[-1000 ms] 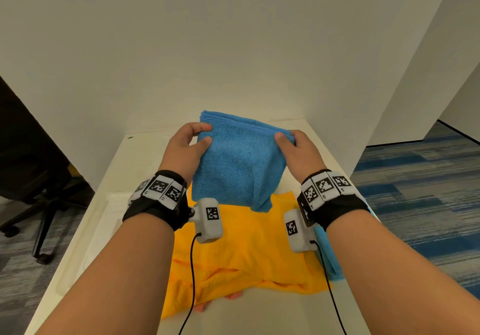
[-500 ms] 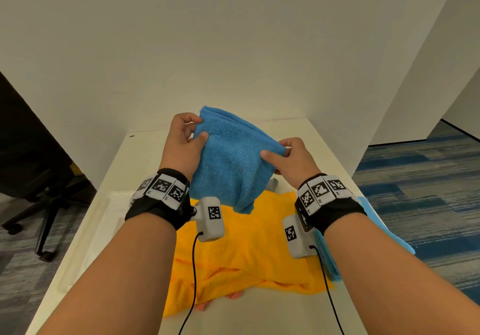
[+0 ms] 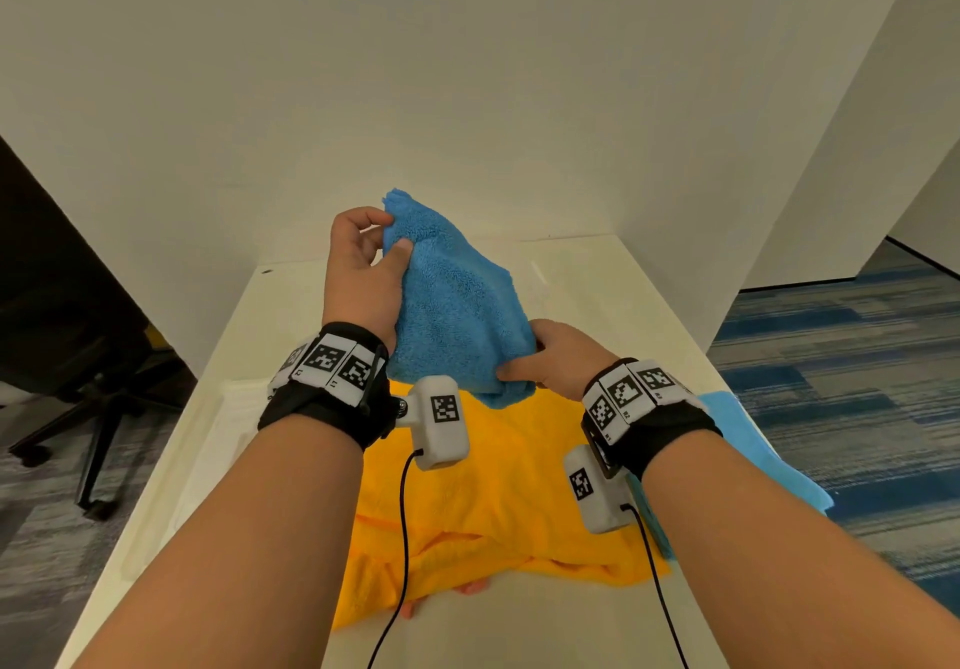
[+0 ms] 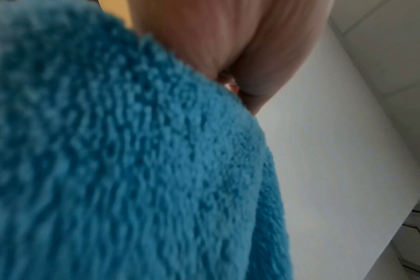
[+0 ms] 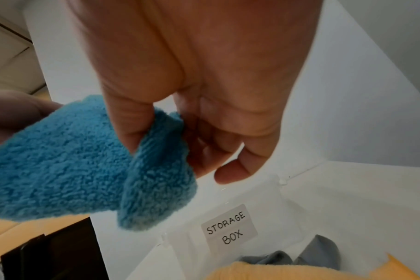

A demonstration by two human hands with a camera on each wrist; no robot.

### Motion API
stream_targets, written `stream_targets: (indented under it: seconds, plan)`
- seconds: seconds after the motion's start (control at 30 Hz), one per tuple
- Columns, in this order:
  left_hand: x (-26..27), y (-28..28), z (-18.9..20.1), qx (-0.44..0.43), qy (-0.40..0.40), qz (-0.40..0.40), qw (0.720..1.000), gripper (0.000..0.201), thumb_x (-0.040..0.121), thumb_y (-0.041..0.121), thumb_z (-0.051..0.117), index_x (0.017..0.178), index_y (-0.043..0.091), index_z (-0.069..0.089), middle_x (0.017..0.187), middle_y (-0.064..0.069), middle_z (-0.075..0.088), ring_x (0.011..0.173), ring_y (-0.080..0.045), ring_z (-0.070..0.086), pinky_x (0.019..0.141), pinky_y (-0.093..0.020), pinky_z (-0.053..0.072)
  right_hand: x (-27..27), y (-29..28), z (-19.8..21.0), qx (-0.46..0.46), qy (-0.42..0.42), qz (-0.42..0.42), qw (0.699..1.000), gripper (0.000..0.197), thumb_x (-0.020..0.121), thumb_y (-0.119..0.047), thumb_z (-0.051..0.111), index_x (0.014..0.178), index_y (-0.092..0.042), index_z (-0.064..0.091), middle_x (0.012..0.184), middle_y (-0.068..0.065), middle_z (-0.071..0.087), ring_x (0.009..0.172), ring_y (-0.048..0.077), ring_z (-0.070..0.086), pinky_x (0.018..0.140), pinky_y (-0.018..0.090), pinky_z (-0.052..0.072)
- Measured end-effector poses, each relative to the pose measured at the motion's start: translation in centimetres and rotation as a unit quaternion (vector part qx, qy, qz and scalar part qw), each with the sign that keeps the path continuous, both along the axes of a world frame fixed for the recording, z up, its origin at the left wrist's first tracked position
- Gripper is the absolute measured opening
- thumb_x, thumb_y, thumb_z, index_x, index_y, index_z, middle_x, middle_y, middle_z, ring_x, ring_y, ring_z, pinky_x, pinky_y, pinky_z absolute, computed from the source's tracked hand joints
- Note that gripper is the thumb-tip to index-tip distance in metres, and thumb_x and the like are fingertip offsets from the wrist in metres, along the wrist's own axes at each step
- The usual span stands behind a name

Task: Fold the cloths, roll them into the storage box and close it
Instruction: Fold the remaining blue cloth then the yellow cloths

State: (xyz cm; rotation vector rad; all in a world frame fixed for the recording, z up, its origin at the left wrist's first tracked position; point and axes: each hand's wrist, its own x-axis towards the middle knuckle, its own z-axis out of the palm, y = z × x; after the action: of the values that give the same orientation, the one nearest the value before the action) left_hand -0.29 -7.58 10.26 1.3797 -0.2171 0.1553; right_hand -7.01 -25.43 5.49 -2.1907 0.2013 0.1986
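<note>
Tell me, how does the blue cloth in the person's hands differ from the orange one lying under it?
The blue cloth is held up in the air, pinched by the left hand at its top corner and the right hand lower down; the orange cloth lies on the table, untouched. The blue one is folded compact; the orange one is spread out and rumpled, covering more area. Both look like fluffy terry cloths.
</note>
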Motion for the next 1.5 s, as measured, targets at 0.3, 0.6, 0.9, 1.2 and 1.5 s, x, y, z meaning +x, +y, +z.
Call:
stream_targets:
  seconds: [0.3, 0.6, 0.9, 1.2, 1.5]
  plan:
    - [0.8, 0.7, -0.1, -0.013, 0.011, 0.008, 1.0, 0.028, 0.092, -0.001, 0.052, 0.095, 0.027, 0.048, 0.104, -0.01, 0.066, 0.084, -0.02, 0.063, 0.076, -0.039, 0.052, 0.3, -1.0, 0.0, -0.115, -0.064, -0.037, 0.991, 0.025, 0.084, 0.002, 0.053, 0.105, -0.003, 0.065, 0.095, 0.013, 0.063, 0.086, 0.027, 0.056, 0.064, 0.029, 0.04]
    - [2.4, 2.1, -0.9, 0.018, 0.069, 0.129, 0.989, 0.031, 0.091, 0.003, 0.053, 0.084, 0.033, 0.052, 0.086, 0.002, 0.056, 0.075, -0.02, 0.054, 0.071, -0.036, 0.048, -0.2, -2.0, 0.6, 0.085, -0.041, -0.048, 0.994, 0.029, 0.085, 0.011, 0.048, 0.096, -0.01, 0.064, 0.093, 0.006, 0.059, 0.088, 0.02, 0.054, 0.081, 0.034, 0.048]
    - [2.9, 3.2, -1.7, 0.049, 0.172, 0.165, 0.97, 0.025, 0.082, 0.003, 0.057, 0.072, 0.024, 0.065, 0.077, -0.001, 0.064, 0.078, -0.022, 0.059, 0.077, -0.036, 0.053, -0.7, -1.1, 1.5, 0.327, 0.01, -0.012, 0.945, 0.023, 0.09, 0.009, 0.048, 0.09, -0.011, 0.058, 0.087, 0.007, 0.058, 0.069, 0.012, 0.054, 0.052, 0.018, 0.044]
    - [3.1, 3.6, -1.8, 0.023, 0.207, 0.162, 0.965, 0.026, 0.082, 0.001, 0.058, 0.074, 0.023, 0.069, 0.084, -0.007, 0.068, 0.084, -0.026, 0.064, 0.084, -0.039, 0.056, 0.0, -0.7, 0.7, 0.225, 0.027, 0.008, 0.974, 0.032, 0.089, 0.009, 0.049, 0.098, -0.019, 0.062, 0.109, 0.012, 0.061, 0.1, 0.023, 0.056, 0.092, 0.036, 0.049]
    - [2.6, 3.7, -1.7, -0.011, 0.293, 0.078, 0.953, 0.009, 0.086, 0.014, 0.059, 0.086, 0.011, 0.067, 0.094, -0.004, 0.067, 0.092, -0.022, 0.062, 0.084, -0.033, 0.049, -0.2, -0.5, 1.5, 0.403, -0.009, -0.054, 0.914, 0.017, 0.098, -0.003, 0.045, 0.107, -0.013, 0.056, 0.111, 0.012, 0.059, 0.094, 0.021, 0.062, 0.081, 0.034, 0.056]
